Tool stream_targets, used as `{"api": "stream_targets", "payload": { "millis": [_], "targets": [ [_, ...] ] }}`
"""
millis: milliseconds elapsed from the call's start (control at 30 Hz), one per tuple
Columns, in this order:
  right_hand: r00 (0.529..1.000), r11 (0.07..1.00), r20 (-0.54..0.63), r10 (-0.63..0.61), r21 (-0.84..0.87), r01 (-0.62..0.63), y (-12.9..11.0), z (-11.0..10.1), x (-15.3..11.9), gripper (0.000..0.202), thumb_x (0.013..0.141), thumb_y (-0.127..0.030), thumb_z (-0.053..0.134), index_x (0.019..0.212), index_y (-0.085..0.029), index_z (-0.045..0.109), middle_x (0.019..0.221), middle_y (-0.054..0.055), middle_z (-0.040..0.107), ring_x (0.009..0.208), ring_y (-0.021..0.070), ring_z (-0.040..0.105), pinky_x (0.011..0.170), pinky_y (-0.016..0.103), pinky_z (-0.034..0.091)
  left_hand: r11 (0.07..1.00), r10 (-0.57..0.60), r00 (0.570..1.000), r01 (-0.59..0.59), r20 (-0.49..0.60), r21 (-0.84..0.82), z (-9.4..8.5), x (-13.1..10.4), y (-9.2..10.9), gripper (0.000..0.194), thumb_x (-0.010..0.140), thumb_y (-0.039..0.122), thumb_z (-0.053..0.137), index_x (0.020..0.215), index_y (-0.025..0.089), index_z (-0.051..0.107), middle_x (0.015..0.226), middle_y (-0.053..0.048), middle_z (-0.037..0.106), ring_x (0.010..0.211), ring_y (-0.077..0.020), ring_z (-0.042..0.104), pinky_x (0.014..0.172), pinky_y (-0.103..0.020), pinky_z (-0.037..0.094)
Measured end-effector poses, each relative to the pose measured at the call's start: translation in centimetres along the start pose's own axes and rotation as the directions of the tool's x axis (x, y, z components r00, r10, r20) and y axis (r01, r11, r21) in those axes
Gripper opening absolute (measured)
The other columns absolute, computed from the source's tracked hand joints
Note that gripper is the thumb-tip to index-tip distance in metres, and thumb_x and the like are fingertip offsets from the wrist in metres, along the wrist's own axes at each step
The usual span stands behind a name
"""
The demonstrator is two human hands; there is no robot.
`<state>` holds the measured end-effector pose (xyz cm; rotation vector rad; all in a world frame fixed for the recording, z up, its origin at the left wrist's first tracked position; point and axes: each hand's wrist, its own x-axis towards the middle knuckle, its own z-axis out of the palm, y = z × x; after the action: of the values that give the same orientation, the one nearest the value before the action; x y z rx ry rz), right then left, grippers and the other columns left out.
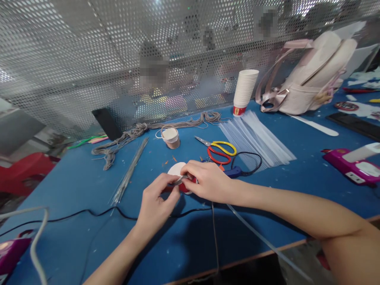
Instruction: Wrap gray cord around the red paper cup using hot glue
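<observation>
My left hand [157, 198] is closed in a pinch on a short stretch of grey cord [181, 179]. Close beside it, my right hand [208, 180] pinches the same cord. Directly behind and beneath the fingers is a paper cup [175, 169] with a white round face and a red band, partly hidden by my right hand. Below my right hand, a thin grey cord end [215, 233] and a clear flat strip [261, 237] trail toward the table's front edge; their upper ends are hidden.
Scissors [219, 152] with red and yellow handles lie behind my right hand, near a blue-handled tool [233, 172]. Clear strips [258, 138], stacked cups [246, 91] and a backpack [311, 79] are farther right. A wrapped small cup [171, 137], wires [130, 174] and a phone [107, 123] are behind left.
</observation>
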<state>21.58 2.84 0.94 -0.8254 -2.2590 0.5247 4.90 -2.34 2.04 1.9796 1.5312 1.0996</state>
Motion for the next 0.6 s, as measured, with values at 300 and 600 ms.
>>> {"api": "stream_targets", "payload": {
  "millis": [300,600],
  "targets": [
    [1.0,0.996,-0.004,-0.003,0.094,0.003,-0.34,-0.37,-0.09,0.02,0.082,-0.013,0.056,0.101,-0.017,0.06,0.092,0.002,0.065,0.08,0.0143,0.059,0.069,0.025,0.041,0.984,-0.146,0.989,0.145,-0.003,-0.105,-0.26,0.23,0.33,0.014,0.077,0.025,0.057,0.072,0.018,0.069,0.066,0.001,0.063,0.058,-0.011,0.054,0.053,-0.02,0.042],
    [1.0,0.989,-0.005,0.007,0.15,-0.006,-0.18,-0.72,0.05,0.011,0.077,-0.007,0.057,0.084,-0.016,0.058,0.083,0.002,0.062,0.073,0.0132,0.055,0.067,0.025,0.04,0.973,-0.19,0.982,0.187,-0.014,-0.136,-0.44,0.32,0.23,0.015,0.076,0.026,0.057,0.07,0.017,0.068,0.063,0.001,0.061,0.057,-0.0111,0.053,0.053,-0.021,0.041]
  ]
}}
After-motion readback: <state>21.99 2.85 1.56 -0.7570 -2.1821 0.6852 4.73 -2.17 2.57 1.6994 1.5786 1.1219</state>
